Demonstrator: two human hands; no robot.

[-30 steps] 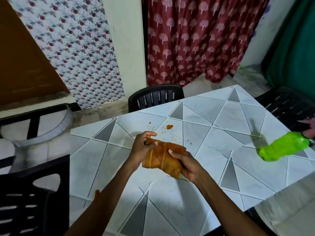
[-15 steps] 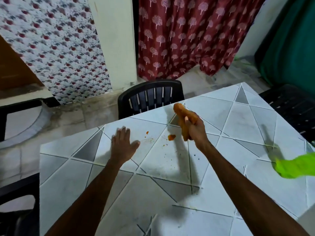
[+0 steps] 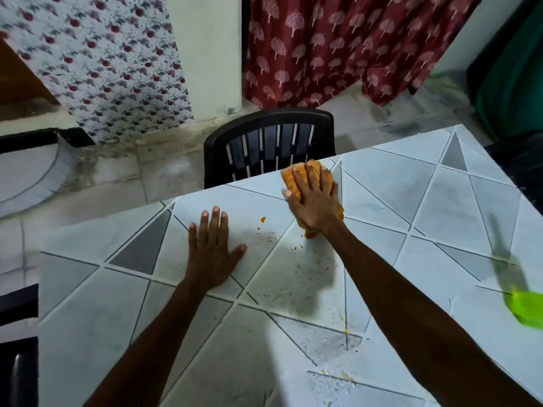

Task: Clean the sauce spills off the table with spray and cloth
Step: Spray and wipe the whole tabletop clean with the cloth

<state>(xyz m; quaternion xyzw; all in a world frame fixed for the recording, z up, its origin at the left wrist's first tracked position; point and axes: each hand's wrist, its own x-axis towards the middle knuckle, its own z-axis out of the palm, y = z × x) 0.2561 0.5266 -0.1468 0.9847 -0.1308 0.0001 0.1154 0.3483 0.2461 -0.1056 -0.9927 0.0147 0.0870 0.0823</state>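
The right grip [image 3: 316,202] lies flat with its fingers spread and straight, pressing down on the orange cloth [image 3: 293,175] rather than clenching it; the cloth is bunched under the palm and sits on the surface [image 3: 411,186] close to its far edge, just in front of a black plastic chair [image 3: 270,142]. The left grip [image 3: 210,257] is released, palm down and fingers straight, resting on the bare surface well in from its left edge and holding nothing. Between the two lies an orange sauce spot [image 3: 263,219] with fine specks below it, and more orange crumbs [image 3: 298,247] sit just beside the near end of the cloth. Nearer the front edge, yellowish drips [image 3: 346,330] lie among scattered droplets. A bright green bottle [image 3: 526,308] lies at the right edge of the surface, cut off by the frame and too blurred for any label to be read. Beyond the surface hang a maroon curtain [image 3: 338,48] printed with pale trees and a white floral curtain [image 3: 102,69].
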